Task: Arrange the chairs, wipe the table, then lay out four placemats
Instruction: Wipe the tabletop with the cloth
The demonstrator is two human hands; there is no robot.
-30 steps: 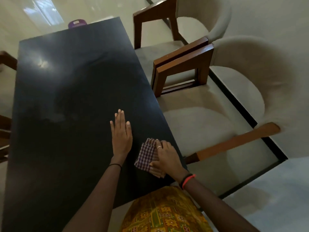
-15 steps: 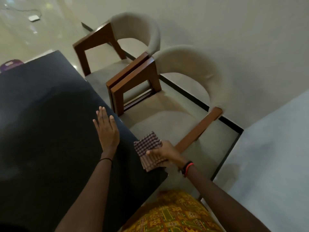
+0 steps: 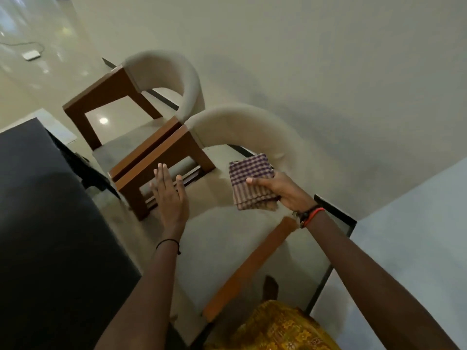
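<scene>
Right hand (image 3: 286, 192) around checked cloth (image 3: 250, 173), left hand (image 3: 169, 198) flat

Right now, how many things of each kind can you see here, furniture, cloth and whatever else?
Chairs: 2, the near chair and the far chair
Tables: 1, the black table
Cloths: 1, the checked cloth, held in the right hand
Floor items: 1, a small white object
Total: 5
</scene>
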